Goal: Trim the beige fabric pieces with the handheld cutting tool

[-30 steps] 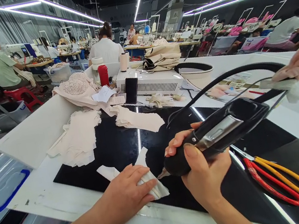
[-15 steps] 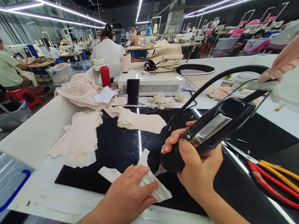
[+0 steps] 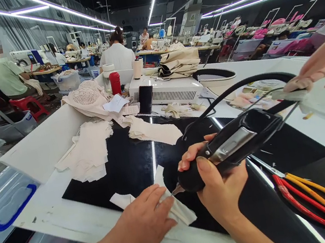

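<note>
My left hand (image 3: 147,222) lies flat with its fingers together on small pale fabric pieces (image 3: 182,210), pressing them to the black board (image 3: 131,160). My right hand (image 3: 217,174) is wrapped round a black handheld tool (image 3: 232,144) with a silver plate on its side. The small metal tip (image 3: 177,190) of this tool meets the edge of the fabric beside my left fingertips. A black cable runs from its back end towards a knotted pink cloth (image 3: 306,81) at the right.
Scissors (image 3: 314,199) with red and orange handles lie at the right. Pale fabric stacks (image 3: 89,151) sit behind at the left. Farther back are a phone (image 3: 146,99), a red bottle (image 3: 115,83) and a white machine housing (image 3: 166,89). People sit at sewing tables beyond.
The fabric under my left hand has turned slightly, its near corner now farther right and lower. My right hand and the tool appear slightly farther right; the whole view has shifted a little.
</note>
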Motion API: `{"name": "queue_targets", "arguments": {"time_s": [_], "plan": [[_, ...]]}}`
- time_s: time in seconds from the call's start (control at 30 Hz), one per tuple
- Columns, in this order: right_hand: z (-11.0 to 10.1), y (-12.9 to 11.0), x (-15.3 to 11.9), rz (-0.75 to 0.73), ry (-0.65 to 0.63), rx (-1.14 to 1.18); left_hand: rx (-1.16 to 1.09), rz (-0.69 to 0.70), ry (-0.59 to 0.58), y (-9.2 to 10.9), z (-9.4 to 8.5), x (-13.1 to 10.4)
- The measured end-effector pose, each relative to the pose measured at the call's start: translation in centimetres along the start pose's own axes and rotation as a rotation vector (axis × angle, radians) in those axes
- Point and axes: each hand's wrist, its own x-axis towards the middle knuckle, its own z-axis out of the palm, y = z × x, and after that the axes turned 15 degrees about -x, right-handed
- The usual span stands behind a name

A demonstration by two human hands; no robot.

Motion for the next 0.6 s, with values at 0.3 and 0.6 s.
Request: {"name": "queue_targets", "arguments": {"time_s": [0.3,0.6], "plan": [[0.0,0.0,0.1,-0.026,0.004,-0.006,-0.274,0.118,-0.197,-6.2,-1.3,3.2],[-0.1,0.0,-0.2,-0.024,0.009,-0.008,-0.310,0.105,-0.238,-7.7,-1.8,2.5]]}}
